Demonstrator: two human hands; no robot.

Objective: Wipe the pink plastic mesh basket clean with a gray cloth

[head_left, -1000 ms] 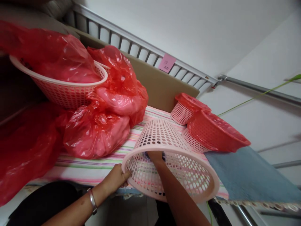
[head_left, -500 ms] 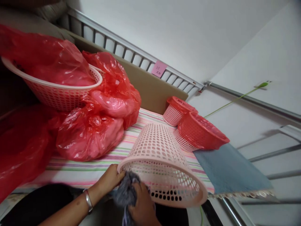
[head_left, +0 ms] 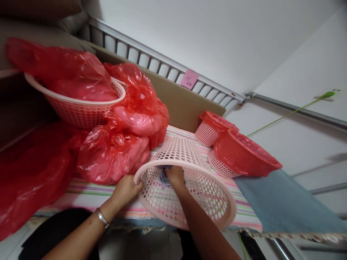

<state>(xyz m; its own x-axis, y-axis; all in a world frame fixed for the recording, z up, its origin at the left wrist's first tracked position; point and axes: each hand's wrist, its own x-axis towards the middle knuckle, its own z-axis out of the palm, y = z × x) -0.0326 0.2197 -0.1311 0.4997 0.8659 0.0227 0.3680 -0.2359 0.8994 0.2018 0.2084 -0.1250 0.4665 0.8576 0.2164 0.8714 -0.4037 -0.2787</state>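
A pale pink perforated plastic basket [head_left: 229,213] lies tilted on the striped cloth, its wide mouth facing me. My left hand [head_left: 127,188] grips the left side of its rim, thumb over the edge. Inside the basket, my right hand [head_left: 175,176] presses a bunched grey-blue cloth [head_left: 164,177] against the inner wall on the upper left. The right fingers are closed round the cloth and partly hidden behind it.
Red plastic bags [head_left: 114,159] bulge at the left beside another pink basket [head_left: 78,112] with a red bag in it. Two baskets with red bag linings, one nearer [head_left: 241,155], one farther [head_left: 208,131], stand at right. A striped cloth [head_left: 94,193] covers the surface; metal rails [head_left: 162,66] run behind.
My right hand has carried the cloth from the front of the rim into the basket. The basket's mouth has turned up slightly. My left hand stays on the rim.
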